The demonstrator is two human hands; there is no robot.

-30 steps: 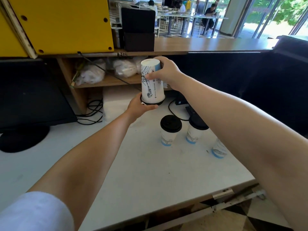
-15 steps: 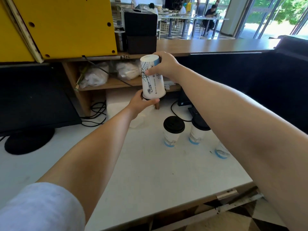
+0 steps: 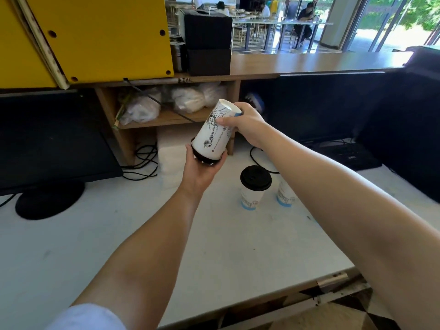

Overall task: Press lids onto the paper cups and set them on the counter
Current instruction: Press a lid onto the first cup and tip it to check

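Note:
A white printed paper cup [image 3: 213,132] is held upside down and tilted, its base pointing up and to the right. My right hand [image 3: 246,125] grips it near the base. A black lid [image 3: 205,157] sits on its mouth at the bottom, cupped in the palm of my left hand [image 3: 202,171]. On the white counter [image 3: 119,234] stands an upright cup with a black lid [image 3: 254,186]. Just right of it a second cup [image 3: 284,195] shows only its lower part behind my right forearm.
A black monitor on a round base [image 3: 47,148] stands at the left. Cables [image 3: 142,160] lie at the back under a wooden shelf holding plastic bags [image 3: 166,103]. A dark keyboard [image 3: 345,153] lies at the right. The counter's front edge [image 3: 262,298] runs below my arms.
The cup has tilted from near upright to leaning with its base to the right. Both hands and the cup moved slightly lower and toward me.

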